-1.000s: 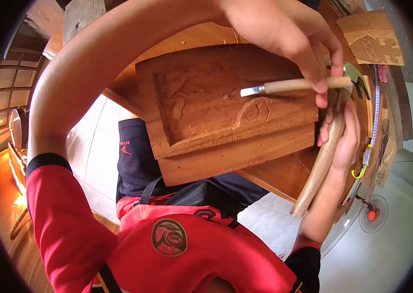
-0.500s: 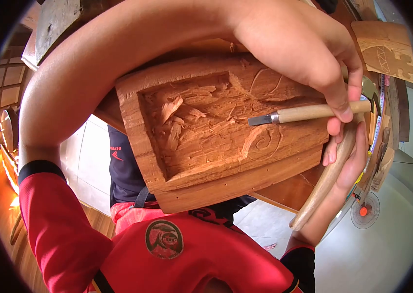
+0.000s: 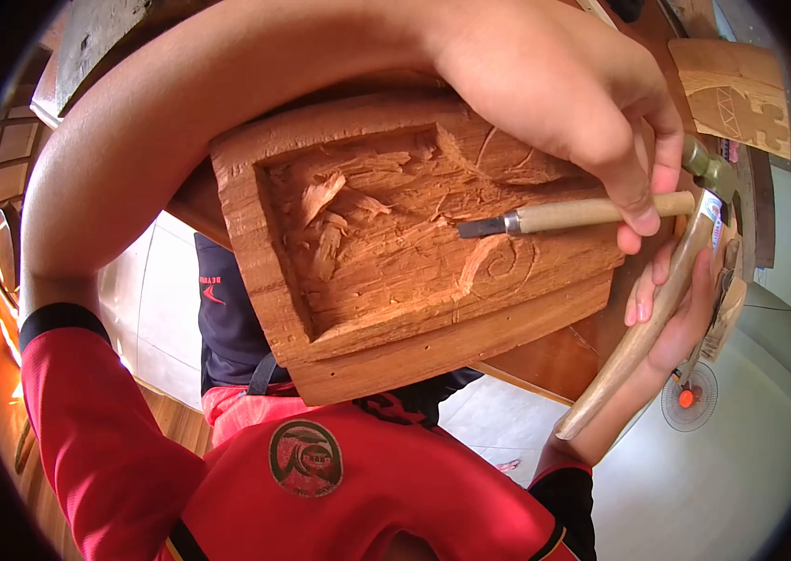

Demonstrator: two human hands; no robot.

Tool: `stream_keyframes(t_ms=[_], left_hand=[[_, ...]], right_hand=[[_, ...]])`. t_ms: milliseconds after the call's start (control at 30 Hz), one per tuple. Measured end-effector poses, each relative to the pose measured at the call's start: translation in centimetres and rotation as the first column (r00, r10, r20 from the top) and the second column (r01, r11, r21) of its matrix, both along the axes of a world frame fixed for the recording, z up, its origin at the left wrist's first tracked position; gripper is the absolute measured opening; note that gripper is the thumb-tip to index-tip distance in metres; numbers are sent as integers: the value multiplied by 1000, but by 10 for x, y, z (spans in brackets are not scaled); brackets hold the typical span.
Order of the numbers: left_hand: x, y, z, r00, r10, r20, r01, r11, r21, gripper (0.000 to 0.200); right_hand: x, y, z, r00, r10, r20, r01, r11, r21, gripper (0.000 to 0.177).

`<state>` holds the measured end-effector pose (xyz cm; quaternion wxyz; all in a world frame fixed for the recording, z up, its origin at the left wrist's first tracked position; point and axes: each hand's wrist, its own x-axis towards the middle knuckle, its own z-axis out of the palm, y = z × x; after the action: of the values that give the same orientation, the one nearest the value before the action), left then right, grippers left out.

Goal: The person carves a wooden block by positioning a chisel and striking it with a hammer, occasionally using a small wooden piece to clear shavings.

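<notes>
My left hand (image 3: 591, 122) arches over the carved wooden board and pinches a wood chisel (image 3: 571, 215) by its pale handle. The chisel lies almost level, its dark blade pointing left over the carved area beside a raised spiral. My right hand (image 3: 683, 329) is wrapped round the wooden handle of a hammer (image 3: 634, 341), whose metal head shows just beyond the chisel's butt end. The reddish-brown board (image 3: 358, 351) has a recessed rectangular panel, cut rough, with curled wood shavings (image 3: 325, 198) lying in it. Scroll lines are drawn or cut near its right side.
At the upper right lies a board with a cut-out pattern (image 3: 727, 107). A dark block (image 3: 101, 47) sits at the top left. Beyond my right arm stands a small fan (image 3: 688, 399). A tiled floor (image 3: 166, 309) shows below the table on the left.
The hammer has shifted up and outward, so its head and label show more clearly beside the chisel's end. The board and chisel appear slightly farther left as the view shifts.
</notes>
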<state>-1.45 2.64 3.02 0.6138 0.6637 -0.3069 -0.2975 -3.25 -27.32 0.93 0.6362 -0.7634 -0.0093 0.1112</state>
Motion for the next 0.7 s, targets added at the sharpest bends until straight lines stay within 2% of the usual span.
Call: stream_keyframes(t_ms=[67, 100, 167, 300, 367, 400, 467, 500, 567, 600, 667, 700], left_hand=[[-3, 2, 0, 999, 8, 33, -8, 1000, 15, 22], [-6, 3, -24, 985, 24, 169, -10, 996, -86, 22], [-2, 7, -39, 966, 5, 258, 48, 979, -200, 22], [23, 17, -36, 974, -198, 113, 221, 938, -265, 21], [13, 11, -29, 983, -108, 146, 136, 971, -196, 20], [-2, 1, -31, 975, 27, 223, 0, 993, -120, 19], [-8, -8, -39, 950, 99, 297, -61, 989, -132, 18], [2, -6, -48, 956, 43, 291, 19, 978, -209, 17], [5, -9, -31, 989, 10, 146, 0, 998, -70, 15], [-1, -17, 9, 998, 66, 12, -67, 985, 158, 14], [2, -16, 4, 1000, 12, 19, -14, 994, 106, 13], [16, -6, -43, 980, -86, 180, 116, 980, -162, 14]], right_hand=[[-4, -3, 6, 999, 28, 23, -28, 1000, 10, 56], [-6, -5, 10, 999, 38, 28, -38, 999, 17, 55], [-15, -7, 17, 999, 22, 36, -22, 1000, 1, 55], [-42, -6, 27, 995, -48, 82, 52, 998, -43, 55], [-51, -9, 29, 995, -37, 88, 42, 997, -59, 57], [-55, -5, 29, 994, -70, 80, 77, 992, -96, 57], [-65, 8, 29, 988, -136, 71, 146, 975, -169, 58], [-66, 8, 29, 988, -137, 67, 146, 975, -164, 56], [-69, 7, 30, 989, -138, 55, 145, 977, -157, 52], [-70, 6, 31, 984, -162, 74, 170, 977, -129, 51], [-72, 5, 33, 972, -210, 108, 218, 973, -74, 50], [-74, 9, 34, 967, -227, 118, 239, 965, -107, 50]])
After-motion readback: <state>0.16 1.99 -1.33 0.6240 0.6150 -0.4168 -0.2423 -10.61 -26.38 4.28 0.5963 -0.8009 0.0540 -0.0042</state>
